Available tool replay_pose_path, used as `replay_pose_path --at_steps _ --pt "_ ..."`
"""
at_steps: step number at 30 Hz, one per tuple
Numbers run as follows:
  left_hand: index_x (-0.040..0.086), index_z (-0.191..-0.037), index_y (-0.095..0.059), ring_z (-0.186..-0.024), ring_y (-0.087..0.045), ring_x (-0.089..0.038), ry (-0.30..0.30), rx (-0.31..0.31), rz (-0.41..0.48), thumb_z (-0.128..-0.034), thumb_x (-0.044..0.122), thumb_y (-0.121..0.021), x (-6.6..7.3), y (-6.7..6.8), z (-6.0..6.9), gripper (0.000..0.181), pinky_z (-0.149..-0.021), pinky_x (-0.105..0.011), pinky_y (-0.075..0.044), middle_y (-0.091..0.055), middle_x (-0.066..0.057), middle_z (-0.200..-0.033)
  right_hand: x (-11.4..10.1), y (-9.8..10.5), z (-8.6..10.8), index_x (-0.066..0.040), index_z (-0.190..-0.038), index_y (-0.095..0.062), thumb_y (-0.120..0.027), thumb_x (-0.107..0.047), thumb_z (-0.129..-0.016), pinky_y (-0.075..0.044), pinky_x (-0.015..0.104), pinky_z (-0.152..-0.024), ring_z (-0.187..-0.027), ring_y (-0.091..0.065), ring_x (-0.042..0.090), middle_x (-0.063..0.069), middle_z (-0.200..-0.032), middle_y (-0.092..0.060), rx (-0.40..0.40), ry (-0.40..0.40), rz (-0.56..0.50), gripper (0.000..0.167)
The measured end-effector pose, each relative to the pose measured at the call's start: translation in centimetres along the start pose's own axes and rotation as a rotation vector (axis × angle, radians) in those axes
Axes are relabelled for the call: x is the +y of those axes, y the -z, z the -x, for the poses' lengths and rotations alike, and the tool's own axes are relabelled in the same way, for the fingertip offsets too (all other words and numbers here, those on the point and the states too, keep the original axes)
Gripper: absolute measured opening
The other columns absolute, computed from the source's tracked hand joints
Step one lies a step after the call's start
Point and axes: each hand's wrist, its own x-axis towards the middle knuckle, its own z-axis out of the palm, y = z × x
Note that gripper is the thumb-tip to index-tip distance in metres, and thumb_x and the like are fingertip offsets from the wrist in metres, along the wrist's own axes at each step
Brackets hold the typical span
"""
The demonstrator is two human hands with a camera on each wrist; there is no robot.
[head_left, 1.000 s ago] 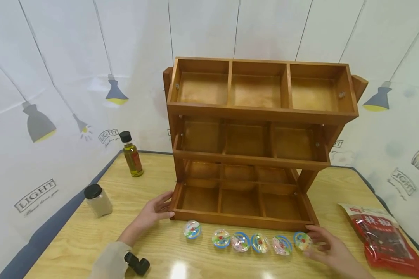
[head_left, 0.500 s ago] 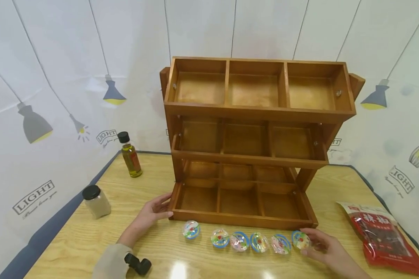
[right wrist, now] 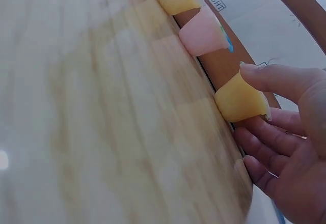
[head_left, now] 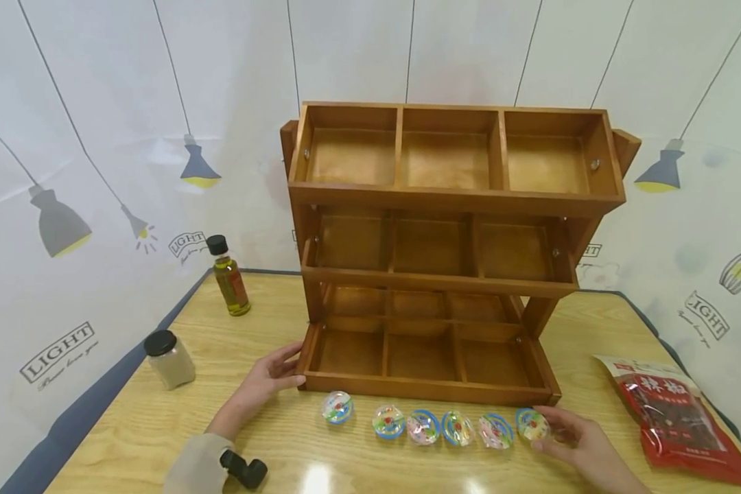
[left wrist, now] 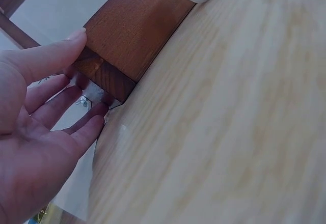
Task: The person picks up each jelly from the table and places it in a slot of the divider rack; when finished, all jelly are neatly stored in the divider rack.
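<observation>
A brown wooden three-tier rack with divided compartments stands on the table. My left hand grips its lower front left corner, thumb on the front and fingers along the side. In front of the rack several jelly cups with clear printed lids stand in a row. At the row's right end my right hand holds a yellow jelly cup between thumb and fingers, close to the rack's front right corner. The right wrist view shows a pink jelly cup beside it.
At the left stand an oil bottle with a black cap and a jar with a black lid. A red food bag lies at the right. Patterned white sheeting surrounds the table.
The whole head view shifts slightly left. My right hand closes in on the rightmost jelly cup, its fingers drawing nearer the lid. My left hand stays at the rack's corner.
</observation>
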Motion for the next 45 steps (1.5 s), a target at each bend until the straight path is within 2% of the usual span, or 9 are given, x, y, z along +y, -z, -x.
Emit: replay_pose_path --at_steps 2,9,14,18,21,27,33,38,45 --pt "0.011 -0.138 -0.032 -0.129 -0.033 -0.032 0.014 0.001 0.005 -0.0788 0.017 -0.066 -0.1 0.0 0.1 0.069 -0.102 -0.040 -0.035 -0.031 -0.014 -0.143 0.0 -0.1 0.1 -0.001 -0.117 -0.054 -0.070 -0.022 -0.075 -0.047 0.017 -0.067 -0.077 -0.053 -0.007 0.008 -0.104 -0.062 0.016 0.000 -0.008 0.049" --pt "0.012 -0.138 -0.031 -0.129 -0.033 -0.032 0.011 0.009 0.008 -0.0783 0.019 -0.066 -0.2 0.0 0.1 0.070 -0.103 -0.041 -0.034 -0.031 -0.014 -0.143 0.1 -0.4 0.4 0.005 -0.113 -0.054 -0.071 -0.011 -0.073 -0.048 0.018 -0.064 -0.073 -0.056 -0.004 -0.023 -0.090 -0.058 0.087 0.100 -0.086 0.046" --pt "0.010 -0.138 -0.030 -0.128 -0.033 -0.033 0.000 -0.001 0.001 -0.0790 0.018 -0.066 -0.2 -0.1 0.0 0.070 -0.102 -0.038 -0.036 -0.031 -0.015 -0.143 -1.1 -0.5 0.0 0.004 -0.115 -0.052 -0.068 -0.004 -0.075 -0.050 0.015 -0.069 -0.083 -0.058 -0.004 -0.021 -0.095 -0.060 0.122 0.170 -0.221 0.044" --pt "0.009 -0.139 -0.029 -0.129 -0.032 -0.034 -0.012 -0.012 -0.004 -0.0797 0.018 -0.065 -0.2 -0.1 0.0 0.070 -0.102 -0.039 -0.035 -0.030 -0.016 -0.143 -2.5 -0.9 -0.8 0.010 -0.116 -0.048 -0.063 0.007 -0.075 -0.050 0.014 -0.072 -0.088 -0.059 -0.002 -0.014 -0.100 -0.062 0.122 0.294 -0.402 0.044" --pt "0.010 -0.139 -0.029 -0.129 -0.033 -0.034 -0.009 -0.012 -0.005 -0.0791 0.019 -0.066 -0.2 -0.1 0.0 0.071 -0.102 -0.039 -0.035 -0.030 -0.016 -0.143 -3.6 -1.2 -1.5 0.012 -0.115 -0.047 -0.061 0.013 -0.074 -0.050 0.014 -0.072 -0.089 -0.059 0.000 -0.010 -0.103 -0.062 0.109 0.371 -0.484 0.044" --pt "0.006 -0.138 -0.029 -0.127 -0.034 -0.035 -0.019 -0.010 -0.011 -0.0797 0.016 -0.065 -0.1 -0.1 -0.1 0.069 -0.102 -0.040 -0.035 -0.031 -0.018 -0.142 -5.7 -1.2 -3.4 0.012 -0.117 -0.045 -0.061 0.011 -0.075 -0.052 0.017 -0.071 -0.087 -0.060 0.003 -0.006 -0.101 -0.061 0.028 0.439 -0.507 0.045" --pt "0.007 -0.138 -0.029 -0.127 -0.034 -0.035 -0.016 -0.014 -0.009 -0.0794 0.016 -0.065 -0.2 -0.1 -0.1 0.070 -0.102 -0.040 -0.036 -0.031 -0.018 -0.142 -7.6 -0.8 -5.2 0.009 -0.118 -0.046 -0.064 0.005 -0.075 -0.052 0.018 -0.072 -0.086 -0.061 0.003 -0.007 -0.099 -0.060 0.009 0.422 -0.465 0.047" --pt "0.008 -0.138 -0.031 -0.127 -0.035 -0.034 -0.011 -0.003 -0.015 -0.0789 0.016 -0.066 -0.2 -0.1 -0.2 0.069 -0.100 -0.038 -0.038 -0.030 -0.017 -0.143 -9.5 -2.1 -7.0 0.008 -0.117 -0.049 -0.066 0.001 -0.075 -0.051 0.018 -0.072 -0.085 -0.060 0.003 -0.010 -0.098 -0.061 0.009 0.379 -0.471 0.046" --pt "0.013 -0.137 -0.033 -0.128 -0.036 -0.032 0.016 0.009 -0.023 -0.0784 0.020 -0.067 -0.3 0.0 -0.2 0.068 -0.103 -0.043 -0.033 -0.032 -0.013 -0.143 -12.3 -5.8 -9.9 0.001 -0.117 -0.053 -0.072 -0.013 -0.072 -0.051 0.019 -0.073 -0.083 -0.059 0.008 0.014 -0.103 -0.060 -0.053 0.229 -0.448 0.050"
